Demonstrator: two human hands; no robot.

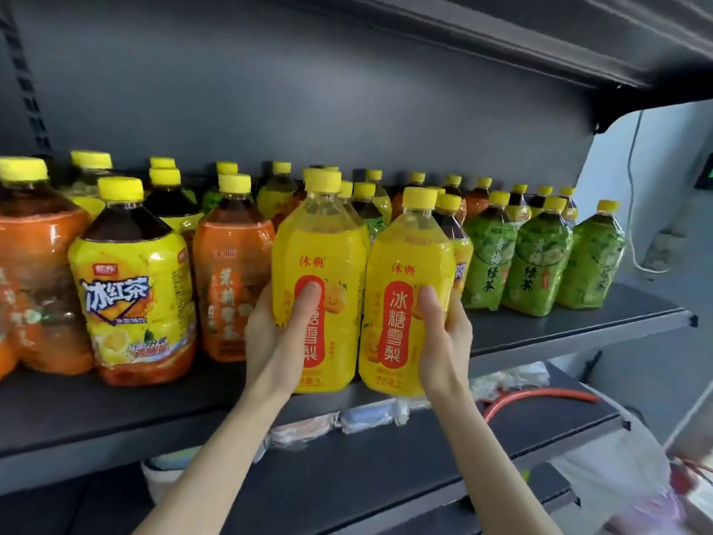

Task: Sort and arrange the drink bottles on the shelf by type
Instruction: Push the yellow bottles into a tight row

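Gripping left yellow bottle [320,241] in left hand [266,334] and right yellow bottle [405,256] in right hand [447,334] at shelf [559,326] front edge; likely full, heavy, slick-filmed, so hold round mid-body.

Small shop, drinks aisle by the look of it. Dark metal shelf [578,326] on a back panel with a slotted upright [23,83], and another shelf board [540,44] above. The stock is all one sort of goods, rows several deep: orange-label bottles [231,287], iced-tea bottles [135,303], yellow bottles [405,260], green-tea bottles [536,272], many per label. The lower shelf [386,476] carries plastic-wrapped packs [366,415]. White cable [631,195] on the wall at the right end.
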